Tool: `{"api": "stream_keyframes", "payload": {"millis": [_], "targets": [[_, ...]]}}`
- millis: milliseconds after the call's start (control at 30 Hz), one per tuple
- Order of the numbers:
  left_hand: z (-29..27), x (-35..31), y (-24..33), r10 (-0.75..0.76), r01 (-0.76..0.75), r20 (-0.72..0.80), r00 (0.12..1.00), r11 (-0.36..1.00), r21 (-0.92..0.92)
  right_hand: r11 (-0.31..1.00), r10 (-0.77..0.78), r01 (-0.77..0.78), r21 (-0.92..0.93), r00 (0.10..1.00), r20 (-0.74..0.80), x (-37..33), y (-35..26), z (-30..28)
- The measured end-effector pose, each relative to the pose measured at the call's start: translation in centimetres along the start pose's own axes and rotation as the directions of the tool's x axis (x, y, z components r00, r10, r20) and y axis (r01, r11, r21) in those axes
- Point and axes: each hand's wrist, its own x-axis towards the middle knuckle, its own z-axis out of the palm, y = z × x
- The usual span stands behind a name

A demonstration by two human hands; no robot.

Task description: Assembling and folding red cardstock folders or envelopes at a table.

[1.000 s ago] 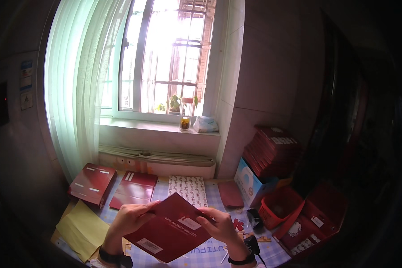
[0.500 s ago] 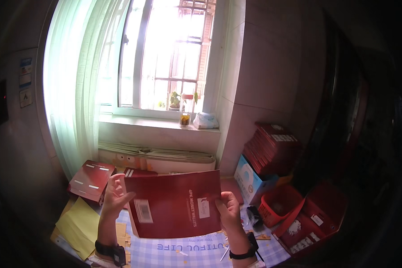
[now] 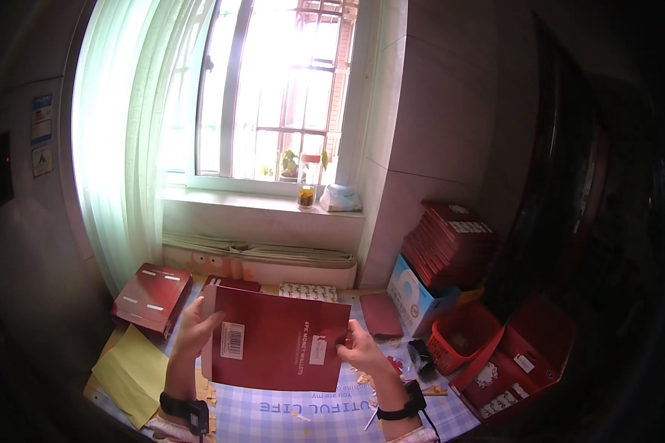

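In front of me, above the table, a flat dark red cardboard package (image 3: 270,343) is held up with a white barcode label and pale print toward me. My left hand (image 3: 196,330) grips its left edge, thumb on the near face and fingers behind. At the right edge my right hand (image 3: 360,349) pinches the card between thumb and fingers. A lighter strip shows along the package's left side. Behind it lie a white patterned stack (image 3: 308,293) and a dark red flat piece (image 3: 381,316). Dark bands circle both my wrists.
The table has a blue checked cloth (image 3: 273,422). Yellow paper (image 3: 131,376) and a red box (image 3: 153,295) lie left. At right are a red basket (image 3: 462,336), a blue-white box (image 3: 415,299), a stack of red packages (image 3: 451,244) and an open red box (image 3: 521,365).
The package has tipped, its right side now lower, and its right edge has shifted left with my right hand. More of the patterned stack and the red piece behind shows.
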Motion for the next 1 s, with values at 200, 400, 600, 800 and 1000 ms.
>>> {"api": "stream_keyframes", "payload": {"millis": [200, 400, 600, 800, 1000], "targets": [[-0.3, 0.3, -1.5, -0.018, 0.015, 0.023, 1.000, 0.996, 0.085, 0.920, 0.004, -0.043, -0.390, 0.995, -0.100, -0.1, -0.2, 0.1], [-0.1, 0.2, -1.0, -0.023, 0.022, 0.017, 1.000, 0.999, 0.045, 0.991, 0.091, -0.088, -0.101, 0.995, 0.027, 0.0, -0.3, -0.7], [-0.1, 0.2, -0.6, -0.073, 0.072, -0.004, 0.997, 0.994, -0.087, 0.838, 0.055, -0.199, 0.508, 0.958, 0.283, -0.1, -0.2, -2.3], [-0.3, 0.3, -0.8, -0.080, 0.083, 0.025, 0.996, 0.985, -0.150, 0.626, -0.091, -0.253, 0.738, 0.916, 0.391, -0.1, 0.3, -2.7], [-0.5, 0.4, -1.0, -0.088, 0.092, 0.026, 0.996, 0.977, -0.194, 0.589, -0.146, -0.234, 0.774, 0.911, 0.387, -0.4, -0.2, -2.5]]}}
